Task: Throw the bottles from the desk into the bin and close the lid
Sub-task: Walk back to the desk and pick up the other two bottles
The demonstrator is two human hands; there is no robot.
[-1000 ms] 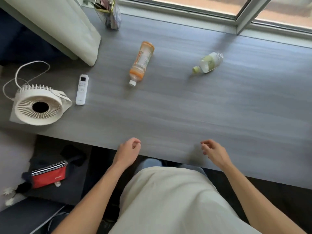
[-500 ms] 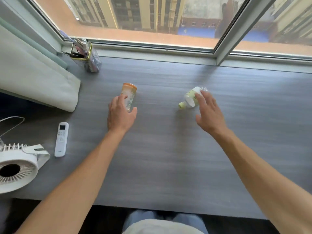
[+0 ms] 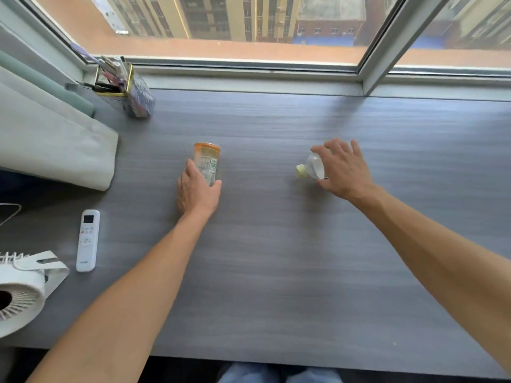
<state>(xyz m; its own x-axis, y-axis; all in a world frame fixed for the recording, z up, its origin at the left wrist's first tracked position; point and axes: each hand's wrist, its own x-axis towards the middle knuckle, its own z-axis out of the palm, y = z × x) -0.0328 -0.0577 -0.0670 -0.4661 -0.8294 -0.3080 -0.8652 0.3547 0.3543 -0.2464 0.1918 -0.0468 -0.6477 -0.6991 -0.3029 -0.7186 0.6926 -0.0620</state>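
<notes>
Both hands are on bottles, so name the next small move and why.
Probably close both grips and lift: the left hand wraps the orange bottle, the right hand covers the green-capped bottle, and both bottles seem to lie on the desk.

Grey desk [image 3: 276,272], 2 bottles: orange [image 3: 207,161], clear [image 3: 311,167], remote [image 3: 88,240], fan [image 3: 25,288]

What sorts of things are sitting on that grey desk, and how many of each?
Bottles: 2, orange bottle, clear bottle with green cap
Remote control: 1
Fan: 1
Pen holder: 1
Total: 5
</notes>
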